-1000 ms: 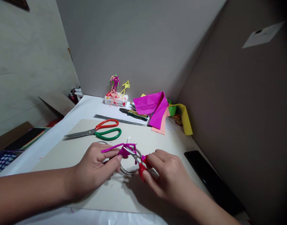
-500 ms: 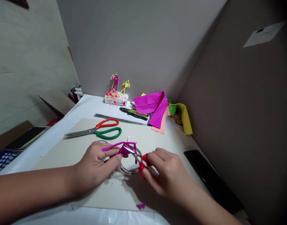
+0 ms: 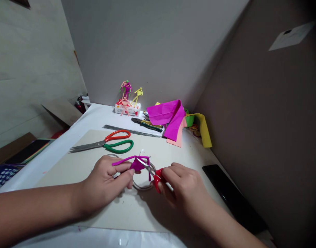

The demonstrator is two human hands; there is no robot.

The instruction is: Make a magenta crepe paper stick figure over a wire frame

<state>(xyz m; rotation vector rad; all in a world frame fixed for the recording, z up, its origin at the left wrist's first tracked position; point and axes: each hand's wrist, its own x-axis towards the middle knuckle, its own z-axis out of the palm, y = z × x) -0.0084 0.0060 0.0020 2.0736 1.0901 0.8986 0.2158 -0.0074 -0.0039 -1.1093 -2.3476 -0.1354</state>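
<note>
A white-covered bench (image 3: pixel 92 115) fills the middle of the frame between pale walls, with a wide grey board (image 3: pixel 160 151) lying on it. At the far end, upper centre, small wire figures (image 3: pixel 126 90) stand in a white box (image 3: pixel 127 109). Magenta paper (image 3: pixel 168 115) and a yellow paper strip (image 3: pixel 204 132) lie in a heap at centre right, beside green-handled pliers (image 3: pixel 147 125) and a bundle of thin steel rods (image 3: pixel 129 131). Large scissors (image 3: pixel 106 145) with red and green handles rest on the board.

At lower centre, the left hand (image 3: pixel 103 181) has its fingers pinched on a magenta-wrapped wire (image 3: pixel 137 164), part of a silver wire loop (image 3: pixel 141 187). The right hand (image 3: pixel 185 187) has its fingers curled around the red handles of small scissors (image 3: pixel 158 179), with the blades reaching the magenta wrap.

The blade tips could nick the left fingers if the wire slips, since they work close together. Whether the blades are biting the paper is hard to make out, and the right thumb is partly hidden.
</note>
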